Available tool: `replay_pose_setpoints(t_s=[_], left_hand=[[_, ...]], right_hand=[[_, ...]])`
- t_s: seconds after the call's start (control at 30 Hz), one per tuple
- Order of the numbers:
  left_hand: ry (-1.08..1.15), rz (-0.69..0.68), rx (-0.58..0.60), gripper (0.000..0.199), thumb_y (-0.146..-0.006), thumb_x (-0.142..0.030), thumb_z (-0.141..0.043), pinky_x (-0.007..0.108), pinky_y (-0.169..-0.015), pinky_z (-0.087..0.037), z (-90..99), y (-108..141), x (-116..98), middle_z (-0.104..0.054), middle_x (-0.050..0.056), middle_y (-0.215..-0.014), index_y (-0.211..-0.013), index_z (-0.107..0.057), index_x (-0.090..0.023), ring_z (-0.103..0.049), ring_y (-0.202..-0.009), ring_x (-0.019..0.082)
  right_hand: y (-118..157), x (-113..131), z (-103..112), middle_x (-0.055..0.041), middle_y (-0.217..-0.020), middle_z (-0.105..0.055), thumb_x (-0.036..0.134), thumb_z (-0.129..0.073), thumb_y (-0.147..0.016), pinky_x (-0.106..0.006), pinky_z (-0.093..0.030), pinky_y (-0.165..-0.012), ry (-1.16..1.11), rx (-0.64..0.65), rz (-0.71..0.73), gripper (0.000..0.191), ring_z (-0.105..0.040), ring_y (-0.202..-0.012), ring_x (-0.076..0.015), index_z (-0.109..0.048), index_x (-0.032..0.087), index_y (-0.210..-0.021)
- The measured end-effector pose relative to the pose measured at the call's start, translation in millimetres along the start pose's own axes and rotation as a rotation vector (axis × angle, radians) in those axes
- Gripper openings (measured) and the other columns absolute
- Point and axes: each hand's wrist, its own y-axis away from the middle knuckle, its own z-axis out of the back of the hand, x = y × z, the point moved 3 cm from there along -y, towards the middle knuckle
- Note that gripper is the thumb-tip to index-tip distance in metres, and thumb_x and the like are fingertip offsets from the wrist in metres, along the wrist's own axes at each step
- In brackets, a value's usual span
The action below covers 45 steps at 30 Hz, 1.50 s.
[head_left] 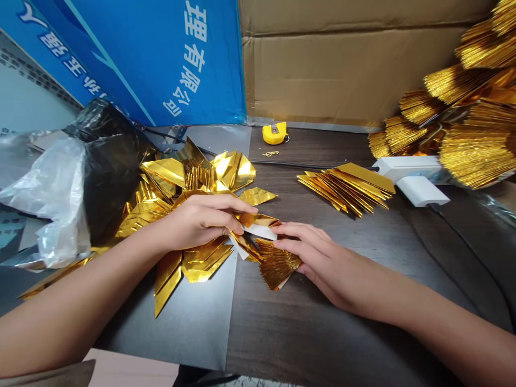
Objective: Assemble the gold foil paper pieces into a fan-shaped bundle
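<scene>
My left hand (212,217) is closed, its fingertips pressed on a folded gold foil paper piece (264,219) that shows white backing along its edges. From the other side my right hand (318,252) pinches the same piece at its white edge. A pleated gold foil fan (278,263) spreads out just below, touching the right fingers. Whether the fan and the folded piece are joined is hidden by the fingers. Under and behind the left hand lies a loose heap of folded gold foil pieces (205,260).
A stack of folded gold paper (350,188) lies right of centre, beside a white power strip (411,169) with cables. Behind are a yellow tape measure (274,133) and cardboard boxes (310,70). Black plastic bag (110,161) stands left; finished-looking gold fans (475,123) cluster right.
</scene>
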Motion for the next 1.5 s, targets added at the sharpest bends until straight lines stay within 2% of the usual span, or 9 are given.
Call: replay_pose_setpoints(t_s=[0.23, 0.33, 0.43, 0.6, 0.97, 1.03, 1.2, 1.4, 1.5], left_hand=[[0.012, -0.029, -0.026, 0.015, -0.089, -0.005, -0.063, 0.024, -0.097, -0.059, 2.8, 3.0, 0.9, -0.067, 0.015, -0.127, -0.093, -0.072, -0.016, -0.069, -0.115, 0.017], [-0.026, -0.044, -0.05, 0.016, -0.089, -0.007, -0.065, 0.022, -0.089, -0.061, 2.1, 3.1, -0.6, -0.069, 0.011, -0.114, -0.095, -0.073, -0.019, -0.071, -0.106, 0.015], [-0.015, -0.062, 0.015, 0.017, -0.091, -0.008, -0.061, 0.025, -0.093, -0.061, 0.8, 1.8, -2.9, -0.072, 0.008, -0.1, -0.098, -0.072, -0.02, -0.072, -0.102, 0.015], [0.03, -0.075, 0.045, 0.019, -0.092, -0.004, -0.058, 0.031, -0.099, -0.06, 0.9, -1.0, -5.7, -0.075, 0.011, -0.101, -0.099, -0.071, -0.016, -0.072, -0.107, 0.018], [0.088, 0.065, -0.16, 0.011, -0.089, -0.009, -0.066, 0.019, -0.085, -0.062, 6.6, 1.6, 2.7, -0.077, 0.006, -0.094, -0.091, -0.073, -0.017, -0.075, -0.09, 0.011], [0.13, 0.102, -0.202, 0.009, -0.088, -0.009, -0.068, 0.018, -0.083, -0.062, 7.7, 2.6, 5.7, -0.077, 0.006, -0.092, -0.089, -0.073, -0.017, -0.075, -0.089, 0.011], [0.282, 0.18, -0.254, 0.009, -0.085, -0.008, -0.071, 0.018, -0.08, -0.062, 6.2, 3.7, 9.6, -0.077, 0.005, -0.091, -0.086, -0.074, -0.016, -0.075, -0.086, 0.01], [0.412, 0.242, -0.251, 0.014, -0.082, -0.003, -0.072, 0.017, -0.081, -0.061, 1.8, 3.2, 10.5, -0.077, 0.004, -0.091, -0.085, -0.075, -0.016, -0.074, -0.087, 0.009], [0.448, 0.258, -0.254, 0.015, -0.082, -0.002, -0.072, 0.018, -0.081, -0.061, 0.4, 3.5, 11.0, -0.077, 0.004, -0.092, -0.086, -0.075, -0.016, -0.074, -0.088, 0.01]], right_hand=[[-1.1, 1.8, 1.8, -0.0146, -0.151, -0.047, 0.007, -0.04, -0.1, -0.05, -0.047, -0.112, 0.008, 0.019, -0.004, 0.045, -0.043, -0.141, -0.0251, -0.045, 0.02, -0.143], [-1.4, 2.3, 1.1, -0.0152, -0.15, -0.046, 0.007, -0.039, -0.101, -0.049, -0.046, -0.113, 0.018, 0.025, 0.003, 0.044, -0.042, -0.141, -0.0242, -0.043, 0.019, -0.143], [-1.6, 2.7, 1.5, -0.0158, -0.149, -0.047, 0.007, -0.04, -0.101, -0.048, -0.047, -0.112, 0.022, 0.012, 0.002, 0.044, -0.042, -0.141, -0.0244, -0.044, 0.018, -0.142], [-2.1, 3.7, 3.1, -0.0163, -0.148, -0.048, 0.007, -0.04, -0.101, -0.048, -0.047, -0.112, 0.017, 0.004, 0.008, 0.043, -0.042, -0.141, -0.0243, -0.045, 0.018, -0.142], [0.2, -0.4, 1.3, -0.0153, -0.154, -0.041, 0.008, -0.04, -0.1, -0.048, -0.05, -0.11, 0.041, -0.029, 0.009, 0.045, -0.045, -0.141, -0.0263, -0.046, 0.023, -0.141], [0.9, -1.7, -0.6, -0.0159, -0.156, -0.036, 0.008, -0.04, -0.1, -0.049, -0.051, -0.109, 0.045, -0.029, 0.006, 0.045, -0.045, -0.141, -0.0275, -0.045, 0.023, -0.142], [1.3, -3.2, -3.4, -0.0156, -0.168, -0.005, 0.008, -0.039, -0.099, -0.053, -0.053, -0.107, 0.035, -0.032, -0.026, 0.043, -0.039, -0.146, -0.0321, -0.046, 0.023, -0.139], [2.8, -1.7, -3.9, -0.0189, -0.163, -0.017, 0.005, -0.038, -0.099, -0.051, -0.051, -0.11, 0.127, -0.134, 0.062, 0.045, -0.035, -0.148, -0.0313, -0.042, 0.018, -0.142], [2.1, 0.1, -3.8, -0.018, -0.161, -0.025, 0.005, -0.037, -0.099, -0.048, -0.052, -0.109, 0.155, -0.106, 0.071, 0.046, -0.04, -0.144, -0.0294, -0.043, 0.017, -0.143]])
